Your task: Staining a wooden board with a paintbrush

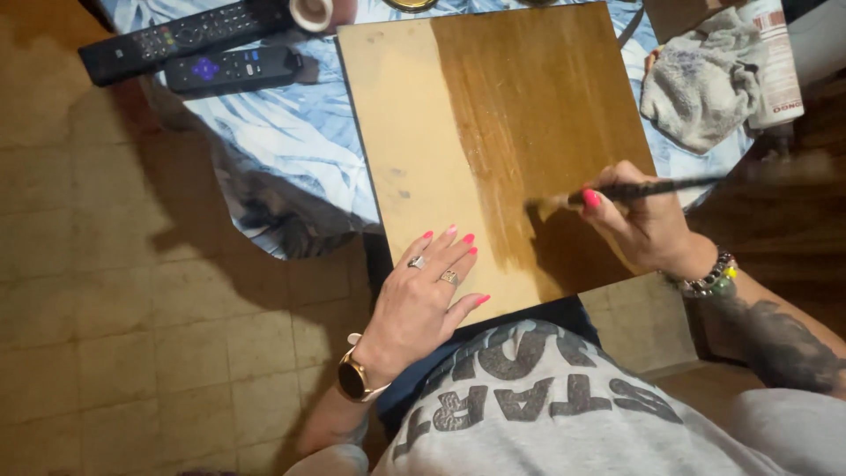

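A rectangular wooden board (414, 150) lies on a table, its right part stained dark brown and its left strip pale and bare. My left hand (423, 295) rests flat on the board's near left corner, fingers spread, holding nothing. My right hand (643, 220) grips a dark-handled paintbrush (643, 188), whose bristles touch the board at the border between the stained and bare wood.
A blue-and-white patterned cloth (291, 141) covers the table. Two black remote controls (203, 44) lie at the far left. A crumpled grey rag (705, 79) and a white spray can (775, 62) sit at the far right. A tiled floor (132, 308) lies to the left.
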